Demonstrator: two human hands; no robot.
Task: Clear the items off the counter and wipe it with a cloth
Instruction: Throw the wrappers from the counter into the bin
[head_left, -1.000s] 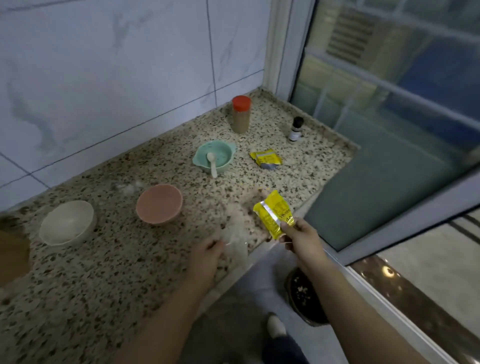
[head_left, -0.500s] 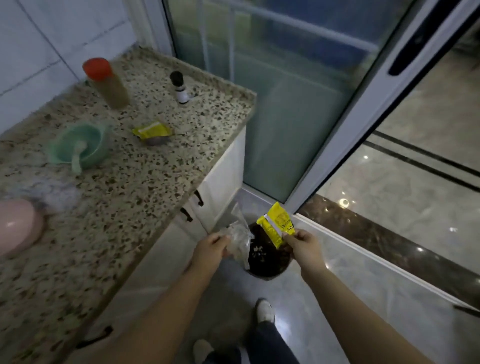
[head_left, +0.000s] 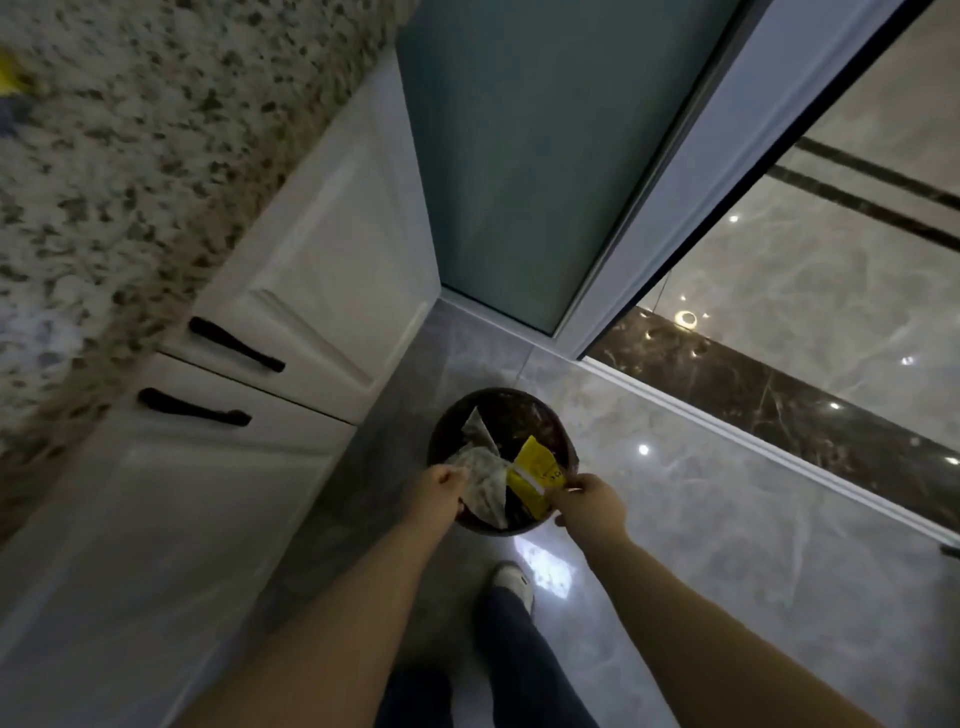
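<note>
Left hand (head_left: 439, 488) pinching a crumpled clear plastic wrapper (head_left: 483, 467); right hand (head_left: 587, 501) pinching a yellow sachet (head_left: 535, 475) by its near edge. Both held side by side, apart, directly over the mouth of the round dark bin (head_left: 563, 441). Held by the edges with fingertips only, presumably so that a simple loosening of the grip drops each piece straight in. Neither released yet: both pieces appear above the rim, not lying at the bottom (depth hard to judge from overhead).

Bin standing on the grey tiled floor (head_left: 675, 519), just beside the white cabinet doors (head_left: 322, 270) with black handles (head_left: 236, 344), near the corner formed with the frosted glass panel (head_left: 509, 156). Placement beside the cabinet keeps waste disposal a single turn away from the bench. One shoe (head_left: 514, 582) and a dark trouser leg on the near side of the bin.

Speckled stone bench (head_left: 130, 156) up and to the left of the bin, blurred. At the frame's far left edge, a yellow smear on the bench surface (possibly a second sachet; too blurred to confirm).

Judgement: clearing stage, rubbish first. Remaining bench contents mostly out of frame, so progress uncertain; no cloth visible, wiping not begun. Risk: light wrapper may cling to fingers or drift past the rim on release.
</note>
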